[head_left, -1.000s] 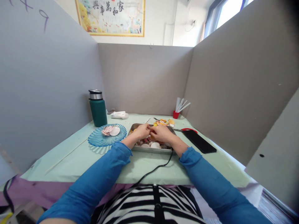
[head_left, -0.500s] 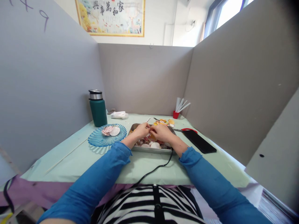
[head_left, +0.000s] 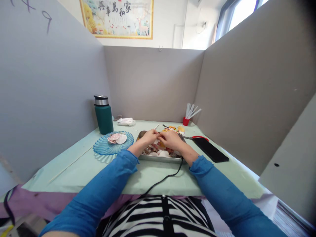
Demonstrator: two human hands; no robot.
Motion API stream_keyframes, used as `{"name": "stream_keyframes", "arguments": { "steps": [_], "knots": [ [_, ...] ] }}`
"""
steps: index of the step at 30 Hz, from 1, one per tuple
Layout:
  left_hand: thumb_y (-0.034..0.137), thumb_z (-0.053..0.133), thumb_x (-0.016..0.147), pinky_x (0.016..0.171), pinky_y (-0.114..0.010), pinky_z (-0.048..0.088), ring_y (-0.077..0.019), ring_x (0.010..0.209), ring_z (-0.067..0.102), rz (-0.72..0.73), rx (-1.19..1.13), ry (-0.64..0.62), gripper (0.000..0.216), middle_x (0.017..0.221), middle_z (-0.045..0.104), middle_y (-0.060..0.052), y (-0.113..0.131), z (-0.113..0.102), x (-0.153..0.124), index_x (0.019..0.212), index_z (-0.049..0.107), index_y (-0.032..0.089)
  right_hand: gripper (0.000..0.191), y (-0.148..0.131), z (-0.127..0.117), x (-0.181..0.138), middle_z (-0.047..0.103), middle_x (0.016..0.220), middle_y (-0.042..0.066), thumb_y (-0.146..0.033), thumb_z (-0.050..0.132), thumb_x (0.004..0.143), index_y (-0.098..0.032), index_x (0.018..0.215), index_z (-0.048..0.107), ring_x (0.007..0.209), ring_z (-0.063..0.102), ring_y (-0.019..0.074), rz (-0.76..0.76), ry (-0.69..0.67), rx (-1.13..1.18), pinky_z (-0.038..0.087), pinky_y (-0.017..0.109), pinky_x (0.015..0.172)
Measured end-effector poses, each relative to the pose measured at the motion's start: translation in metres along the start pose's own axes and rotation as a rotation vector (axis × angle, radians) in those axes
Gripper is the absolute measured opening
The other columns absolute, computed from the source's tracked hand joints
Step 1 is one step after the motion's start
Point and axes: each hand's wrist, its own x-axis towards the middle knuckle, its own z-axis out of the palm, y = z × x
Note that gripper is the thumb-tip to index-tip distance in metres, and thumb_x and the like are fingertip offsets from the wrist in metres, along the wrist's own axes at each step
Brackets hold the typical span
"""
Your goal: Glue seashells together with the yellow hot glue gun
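Note:
Over a metal tray (head_left: 160, 159) of seashells, my left hand (head_left: 149, 137) and my right hand (head_left: 170, 139) meet at the fingertips. Both hands have their fingers pinched together; whatever lies between them is too small and too covered to name. Pale shells (head_left: 164, 153) show in the tray below my wrists. A thin white stick-like piece (head_left: 156, 126) shows just beyond my left fingertips. To the left, a blue glass plate (head_left: 100, 147) carries several shells (head_left: 114, 138), pink and white.
A green bottle (head_left: 104, 119) stands behind the plate. Behind the tray lie yellow and orange pieces (head_left: 172, 129). Red-handled scissors (head_left: 199, 137) and a black phone (head_left: 211, 149) lie at right, near a red cup (head_left: 186, 121) of white sticks. A black cable (head_left: 161, 180) runs toward me. Grey partitions enclose the table.
My hands stay nearly in place over the tray, with only a slight shift of the fingers. Nothing else has visibly moved.

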Motion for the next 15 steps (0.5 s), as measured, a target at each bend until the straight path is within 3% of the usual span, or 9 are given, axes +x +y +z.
{"name": "stream_keyframes", "arguments": {
  "steps": [15],
  "knots": [
    [0.012, 0.042, 0.088, 0.053, -0.028, 0.057, -0.0109, 0.056, 0.061, -0.026, -0.027, -0.011, 0.006, 0.069, 0.056, 0.0, 0.0023, -0.0002, -0.0022, 0.084, 0.045, 0.016, 0.034, -0.0001, -0.0019, -0.0007, 0.068, 0.083, 0.006, -0.038, 0.038, 0.092, -0.019, 0.091, 0.066, 0.075, 0.056, 0.0166, -0.013, -0.003, 0.027, 0.029, 0.025, 0.061]
  ]
}}
